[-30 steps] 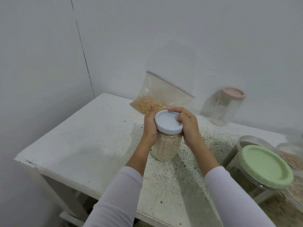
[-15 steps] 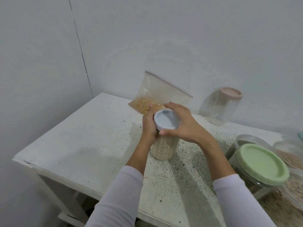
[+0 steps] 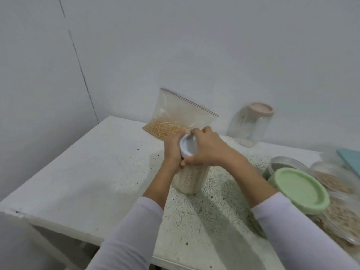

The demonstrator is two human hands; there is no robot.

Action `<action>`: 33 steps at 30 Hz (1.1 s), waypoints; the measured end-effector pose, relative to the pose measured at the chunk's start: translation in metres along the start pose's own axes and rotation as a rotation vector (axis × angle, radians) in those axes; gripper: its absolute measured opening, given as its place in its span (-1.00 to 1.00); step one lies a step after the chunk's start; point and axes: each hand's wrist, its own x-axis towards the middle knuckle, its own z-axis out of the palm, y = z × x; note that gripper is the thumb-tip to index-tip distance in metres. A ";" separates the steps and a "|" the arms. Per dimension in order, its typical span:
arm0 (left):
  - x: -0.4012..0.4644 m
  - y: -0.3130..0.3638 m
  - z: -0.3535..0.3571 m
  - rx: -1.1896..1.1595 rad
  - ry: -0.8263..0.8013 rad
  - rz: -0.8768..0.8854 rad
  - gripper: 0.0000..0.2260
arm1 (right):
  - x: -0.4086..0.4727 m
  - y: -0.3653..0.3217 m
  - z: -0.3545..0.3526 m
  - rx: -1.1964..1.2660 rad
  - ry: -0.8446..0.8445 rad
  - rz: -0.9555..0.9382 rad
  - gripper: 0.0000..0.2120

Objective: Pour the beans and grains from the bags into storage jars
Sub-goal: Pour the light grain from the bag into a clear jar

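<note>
From the head camera: a clear plastic jar filled with pale grain (image 3: 188,182) stands on the speckled white table (image 3: 87,172), its round white lid (image 3: 188,146) on top. The left hand (image 3: 172,152) wraps the jar's neck; the right hand (image 3: 209,150) curls over the lid, gripping it. Behind leans a clear zip bag of yellow kernels (image 3: 171,121).

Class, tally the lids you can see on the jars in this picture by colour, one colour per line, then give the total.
White lid, gripped by the right hand on the grain-filled jar that the left hand holds: 1
Pink lid, on the empty clear jar: 1
Green lid: 1
Total: 3
</note>
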 end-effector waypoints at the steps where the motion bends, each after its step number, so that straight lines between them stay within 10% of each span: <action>1: -0.001 -0.003 0.006 -0.016 -0.001 0.003 -0.74 | 0.002 0.002 -0.011 -0.105 -0.075 -0.008 -0.12; 7: -0.010 -0.029 0.055 0.031 -0.041 -0.012 -0.77 | 0.003 0.033 -0.051 -0.428 -0.391 0.031 -0.10; 25: -0.004 -0.066 0.128 0.043 -0.292 -0.128 -0.70 | 0.005 0.137 -0.099 -0.171 -0.509 0.173 -0.29; 33: 0.024 -0.045 0.099 0.175 -0.272 -0.012 -0.72 | 0.073 0.212 -0.101 -0.182 0.156 0.358 -0.26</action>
